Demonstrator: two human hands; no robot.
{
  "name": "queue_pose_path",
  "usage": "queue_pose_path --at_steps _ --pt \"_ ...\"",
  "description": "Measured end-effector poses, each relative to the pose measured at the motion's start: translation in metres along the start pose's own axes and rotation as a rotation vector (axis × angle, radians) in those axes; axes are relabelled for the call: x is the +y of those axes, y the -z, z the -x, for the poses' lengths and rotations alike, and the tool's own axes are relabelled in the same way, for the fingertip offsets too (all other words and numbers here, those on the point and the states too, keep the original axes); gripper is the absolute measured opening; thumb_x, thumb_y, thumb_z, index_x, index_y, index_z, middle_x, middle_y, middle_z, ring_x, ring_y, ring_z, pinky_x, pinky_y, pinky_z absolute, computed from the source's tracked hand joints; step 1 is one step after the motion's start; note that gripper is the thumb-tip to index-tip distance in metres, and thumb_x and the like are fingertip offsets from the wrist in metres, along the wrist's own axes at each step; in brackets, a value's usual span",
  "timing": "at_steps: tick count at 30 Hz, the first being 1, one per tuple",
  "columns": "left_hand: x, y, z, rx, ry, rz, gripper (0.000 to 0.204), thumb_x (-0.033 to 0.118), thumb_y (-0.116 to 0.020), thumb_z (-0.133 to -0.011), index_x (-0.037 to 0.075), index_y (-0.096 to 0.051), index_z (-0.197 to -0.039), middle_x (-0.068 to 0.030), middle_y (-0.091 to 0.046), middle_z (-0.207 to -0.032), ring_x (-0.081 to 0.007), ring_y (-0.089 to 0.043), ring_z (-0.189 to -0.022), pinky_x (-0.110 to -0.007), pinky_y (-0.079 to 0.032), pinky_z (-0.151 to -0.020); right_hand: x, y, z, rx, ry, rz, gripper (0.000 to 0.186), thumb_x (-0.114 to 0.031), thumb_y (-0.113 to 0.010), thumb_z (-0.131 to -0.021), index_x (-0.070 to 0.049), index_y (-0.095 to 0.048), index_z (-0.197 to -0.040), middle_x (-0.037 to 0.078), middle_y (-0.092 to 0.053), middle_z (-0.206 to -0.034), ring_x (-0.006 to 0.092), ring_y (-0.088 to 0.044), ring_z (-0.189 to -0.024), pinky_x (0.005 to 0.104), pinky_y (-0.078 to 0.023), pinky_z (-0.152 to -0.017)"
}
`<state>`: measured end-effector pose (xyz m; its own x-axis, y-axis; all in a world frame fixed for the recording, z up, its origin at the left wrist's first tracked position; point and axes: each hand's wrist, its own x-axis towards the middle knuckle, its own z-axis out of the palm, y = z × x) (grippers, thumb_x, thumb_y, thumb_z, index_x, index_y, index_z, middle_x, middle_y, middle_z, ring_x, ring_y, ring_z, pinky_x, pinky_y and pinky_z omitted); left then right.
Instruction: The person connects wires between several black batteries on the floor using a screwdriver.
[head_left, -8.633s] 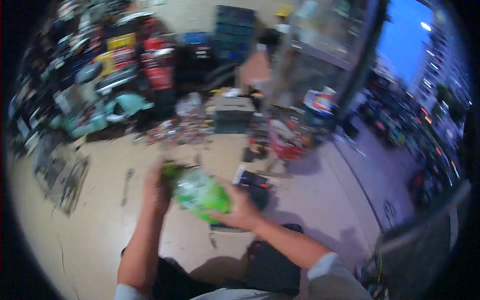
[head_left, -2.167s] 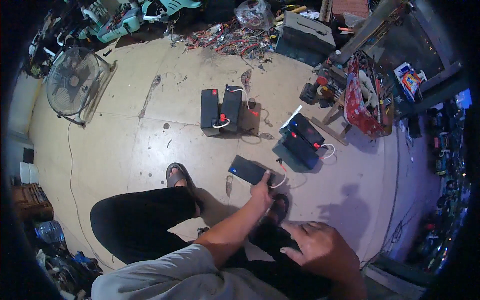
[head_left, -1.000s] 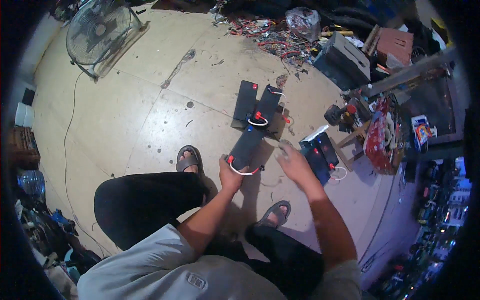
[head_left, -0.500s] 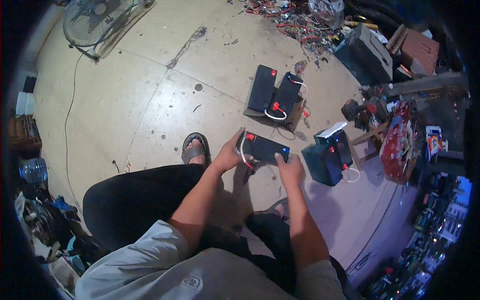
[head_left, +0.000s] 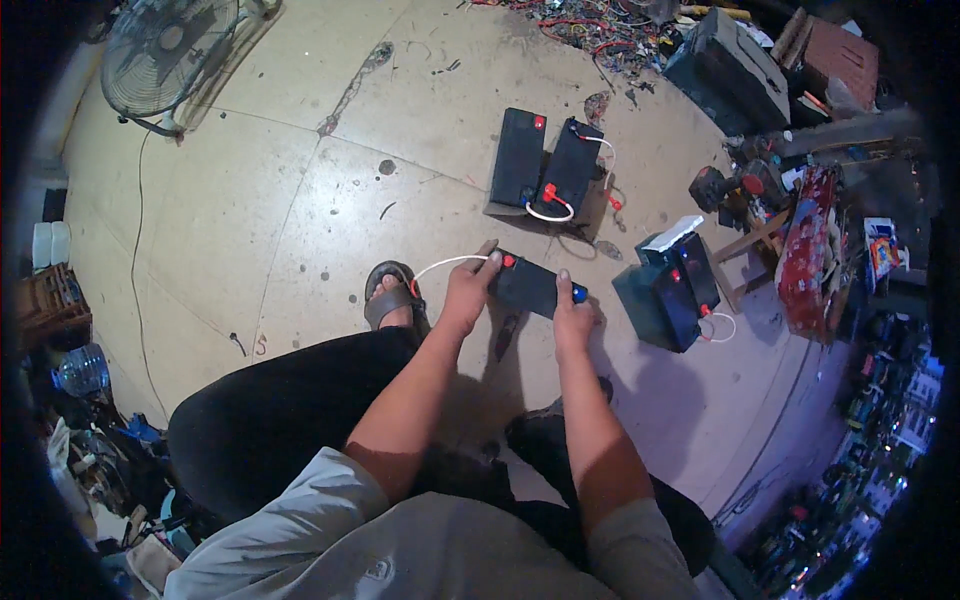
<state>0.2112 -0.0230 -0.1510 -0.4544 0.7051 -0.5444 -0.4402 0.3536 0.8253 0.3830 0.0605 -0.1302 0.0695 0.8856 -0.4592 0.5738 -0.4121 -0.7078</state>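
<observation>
A small black battery [head_left: 528,285] with a red terminal at one end and a blue one at the other is held above the floor between both hands. My left hand [head_left: 466,291] grips its left end, next to the red terminal, where a white wire [head_left: 440,264] loops out. My right hand [head_left: 573,316] holds the right end by the blue terminal. I am seated, with my sandalled foot [head_left: 390,297] just left of the left hand.
Two black batteries [head_left: 545,165] joined by a white wire lie on the floor beyond. Another pair [head_left: 668,288] stands at the right beside a wooden stool. A floor fan [head_left: 168,55] is far left, scrap wires and a black box [head_left: 725,68] at the top.
The battery was picked off the floor by my left hand, then my right hand came onto its other end. The view has shifted so the batteries sit lower and nearer centre.
</observation>
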Motion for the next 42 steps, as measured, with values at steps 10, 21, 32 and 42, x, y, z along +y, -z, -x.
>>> queue_pose_path --at_steps 10,21,32,42 --pt "-0.040 0.002 0.028 -0.042 -0.040 0.086 0.086 0.037 -0.066 -0.102 0.000 -0.021 -0.165 -0.0122 -0.060 -0.139 -0.0183 -0.053 -0.126 -0.031 -0.043 -0.109 0.008 0.006 -0.008 -0.102 0.032 -0.029 0.062 -0.058 -0.070 -0.095 0.004 -0.071 -0.102 0.013 -0.073 -0.092 0.0242 -0.067 -0.085 0.0388 -0.052 -0.083" --pt "-0.046 -0.005 0.031 -0.003 -0.233 0.068 0.092 0.025 -0.079 -0.092 -0.006 -0.027 -0.160 -0.0138 -0.063 -0.133 -0.0194 -0.060 -0.118 -0.032 -0.047 -0.104 0.002 0.008 -0.005 -0.079 0.073 0.034 0.071 -0.067 -0.067 -0.092 0.003 -0.070 -0.101 0.014 -0.072 -0.092 0.0244 -0.065 -0.088 0.0391 -0.052 -0.087" --pt "-0.029 -0.004 0.033 0.071 -0.190 -0.077 0.066 0.026 -0.071 -0.096 -0.010 -0.048 -0.147 -0.0179 -0.071 -0.117 -0.0177 -0.064 -0.108 -0.030 -0.049 -0.098 0.007 0.009 -0.011 -0.076 0.070 0.083 0.073 -0.067 -0.067 -0.092 0.005 -0.069 -0.100 0.017 -0.071 -0.090 0.0268 -0.065 -0.089 0.0421 -0.051 -0.088" --pt "-0.105 0.017 0.024 0.086 0.130 0.488 0.065 0.049 -0.043 -0.110 0.000 -0.049 -0.153 -0.0166 -0.052 -0.155 -0.0262 -0.048 -0.144 -0.038 -0.034 -0.121 0.016 0.006 -0.016 -0.032 0.107 -0.004 0.058 -0.054 -0.076 -0.092 0.003 -0.070 -0.096 0.012 -0.073 -0.086 0.0234 -0.067 -0.080 0.0395 -0.053 -0.079"
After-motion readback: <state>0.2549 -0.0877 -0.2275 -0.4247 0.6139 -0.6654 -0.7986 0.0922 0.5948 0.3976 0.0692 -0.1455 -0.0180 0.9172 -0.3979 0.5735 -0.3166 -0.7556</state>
